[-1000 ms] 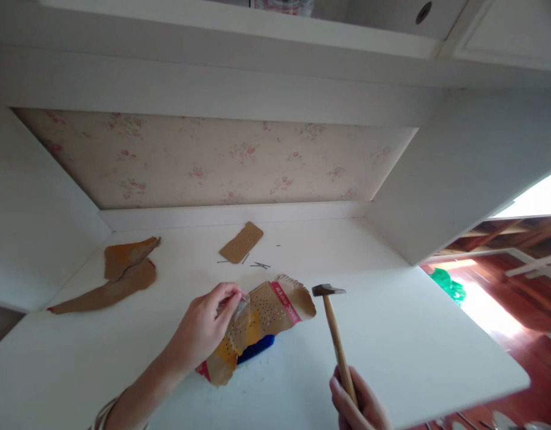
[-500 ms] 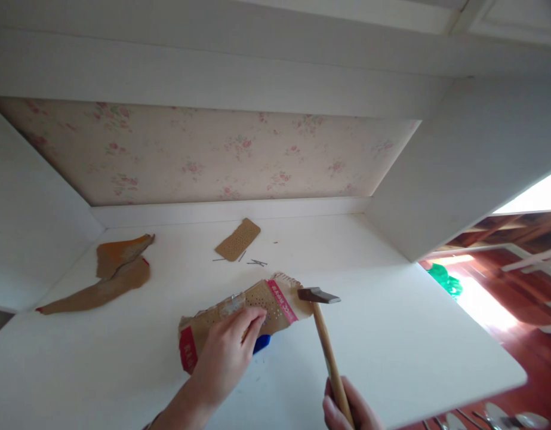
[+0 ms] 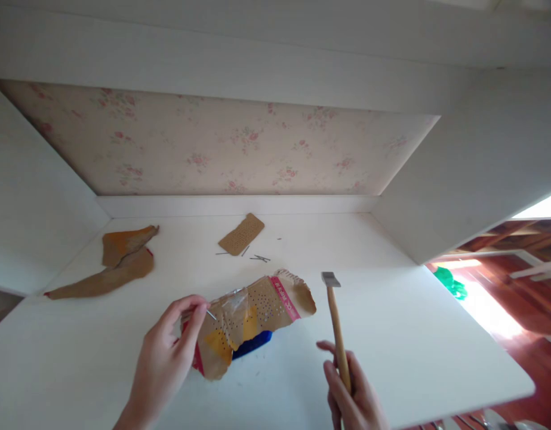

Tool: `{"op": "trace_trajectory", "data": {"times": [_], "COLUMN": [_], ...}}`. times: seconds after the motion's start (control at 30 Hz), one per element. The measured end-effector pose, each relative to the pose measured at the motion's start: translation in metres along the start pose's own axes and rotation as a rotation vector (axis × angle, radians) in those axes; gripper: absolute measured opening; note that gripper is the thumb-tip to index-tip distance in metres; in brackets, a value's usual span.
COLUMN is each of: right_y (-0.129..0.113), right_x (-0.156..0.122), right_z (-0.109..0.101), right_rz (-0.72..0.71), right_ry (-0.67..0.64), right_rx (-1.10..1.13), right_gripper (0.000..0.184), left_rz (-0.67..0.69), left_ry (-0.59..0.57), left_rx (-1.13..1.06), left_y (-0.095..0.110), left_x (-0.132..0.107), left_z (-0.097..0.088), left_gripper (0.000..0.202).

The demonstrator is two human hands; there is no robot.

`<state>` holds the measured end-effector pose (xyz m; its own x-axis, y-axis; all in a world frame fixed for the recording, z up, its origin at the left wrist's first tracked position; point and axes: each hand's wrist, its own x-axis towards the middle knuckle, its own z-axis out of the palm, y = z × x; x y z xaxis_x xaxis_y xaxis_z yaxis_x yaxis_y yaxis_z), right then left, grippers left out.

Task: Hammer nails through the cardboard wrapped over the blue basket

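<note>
Between thumb and finger, my left hand [image 3: 170, 343] pinches a nail [image 3: 211, 315], held over the left part of a torn piece of brown cardboard [image 3: 261, 298]. Many small holes dot this cardboard, which has pink printed strips, orange patches and a shiny patch of tape. From beneath its lower edge pokes a blue object [image 3: 252, 344], mostly covered. My right hand [image 3: 351, 388] is wrapped round the wooden handle of a hammer [image 3: 335, 316], its metal head [image 3: 331, 279] raised to the right of the cardboard and apart from it.
Several loose nails [image 3: 259, 258] lie beyond the cardboard on the white tabletop [image 3: 418, 334], beside a small perforated brown piece [image 3: 242, 234]. Torn brown scraps [image 3: 123, 269] rest at the left. White panels stand at both sides, with flowered wallpaper [image 3: 257, 149] behind.
My left hand has moved left from the middle of the cardboard, and the nail now shows in its pinch. The hammer head has moved right, away from the cardboard's right end, and turned.
</note>
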<state>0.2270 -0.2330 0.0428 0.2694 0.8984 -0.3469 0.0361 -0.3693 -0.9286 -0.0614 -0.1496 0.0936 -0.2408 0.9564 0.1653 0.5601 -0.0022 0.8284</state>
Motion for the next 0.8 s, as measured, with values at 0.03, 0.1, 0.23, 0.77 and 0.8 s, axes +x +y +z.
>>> {"op": "trace_trajectory", "data": {"times": [0.03, 0.1, 0.23, 0.77, 0.8], "right_y": [-0.006, -0.015, -0.022, -0.030, -0.028], "right_x": [0.006, 0.019, 0.043, 0.044, 0.040], "right_z": [0.000, 0.001, 0.007, 0.034, 0.035], "right_rz": [-0.034, -0.046, -0.047, -0.036, -0.027], "right_ry": [0.026, 0.047, -0.011, 0.103, 0.119], "right_rx": [-0.002, -0.016, 0.022, 0.095, 0.104], "right_gripper": [0.062, 0.069, 0.059, 0.041, 0.041], "left_rz": [-0.067, -0.171, -0.286, -0.181, -0.178], "left_ry": [0.005, -0.003, -0.032, -0.016, -0.015], "left_rx": [-0.028, -0.111, -0.305, -0.267, -0.258], "left_y": [-0.005, -0.013, -0.021, -0.018, -0.018], "left_x": [-0.002, -0.007, -0.017, -0.021, -0.022], "left_z": [-0.005, -0.011, -0.010, -0.019, -0.020], "left_gripper": [0.034, 0.038, 0.042, 0.034, 0.033]}}
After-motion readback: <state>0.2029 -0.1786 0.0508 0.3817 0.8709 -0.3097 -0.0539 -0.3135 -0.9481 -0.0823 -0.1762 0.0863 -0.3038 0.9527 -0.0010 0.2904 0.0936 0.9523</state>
